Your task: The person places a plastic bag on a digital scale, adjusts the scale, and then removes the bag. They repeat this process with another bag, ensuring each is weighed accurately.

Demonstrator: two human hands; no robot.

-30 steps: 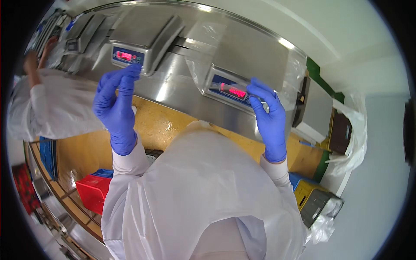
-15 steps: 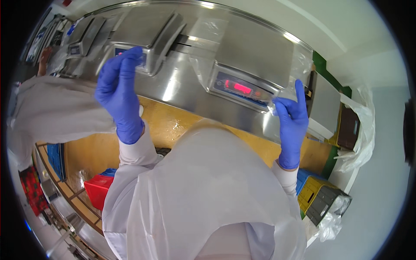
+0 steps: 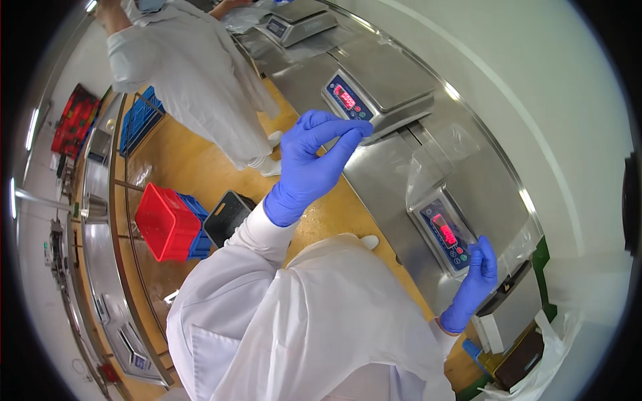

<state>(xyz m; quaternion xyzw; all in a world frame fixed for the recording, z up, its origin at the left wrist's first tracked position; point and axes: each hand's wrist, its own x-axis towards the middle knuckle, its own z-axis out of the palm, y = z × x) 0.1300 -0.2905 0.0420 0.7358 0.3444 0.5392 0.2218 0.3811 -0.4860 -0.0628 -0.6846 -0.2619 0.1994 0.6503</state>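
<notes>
Both my hands wear blue gloves. My left hand (image 3: 311, 164) is raised before the middle scale (image 3: 354, 100), with thumb and forefinger pressed together. Whatever lies in that pinch, if anything, is too small or clear to make out. Lower right, my right hand (image 3: 475, 284) has its fingers curled closed at the corner of the near scale (image 3: 445, 230). What it holds, if anything, I cannot make out. Red digits glow on both scales. Between them, clear plastic film (image 3: 428, 170) lies on the steel table (image 3: 381, 170).
A person in a white coat (image 3: 187, 73) stands at upper left by a farther scale (image 3: 294, 27). Behind my left arm are a red crate (image 3: 167, 224) and a black crate (image 3: 227, 217). A white box (image 3: 511, 307) and white plastic (image 3: 562, 347) sit at lower right.
The view has swung left, so the scales now appear farther right and the crates come into fuller sight. My right forefinger, upright before, is now bent in with the other fingers.
</notes>
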